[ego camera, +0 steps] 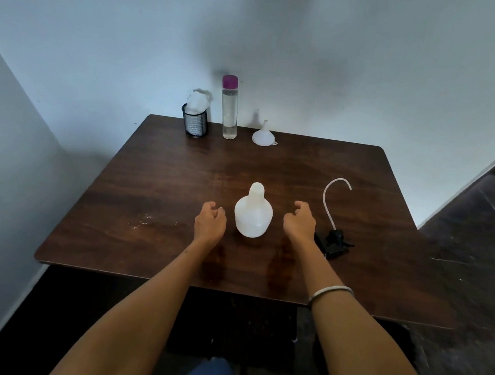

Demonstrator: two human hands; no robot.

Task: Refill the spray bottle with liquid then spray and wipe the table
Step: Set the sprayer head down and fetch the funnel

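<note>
both hands flank an uncapped spray bottle on the worktop

nearest, the left hand (209,221) and right hand (299,221) hover loosely curled, grasping nothing, either side of the white bottle (253,212) standing upright mid-worktop (119,206). just right of the right hand lies the black sprayer (334,243) with its curved tube. at the far edge stand a mesh cup (195,121) of tissue, a purple-capped bottle of clear liquid (229,108) and an upturned funnel (263,135).
</note>
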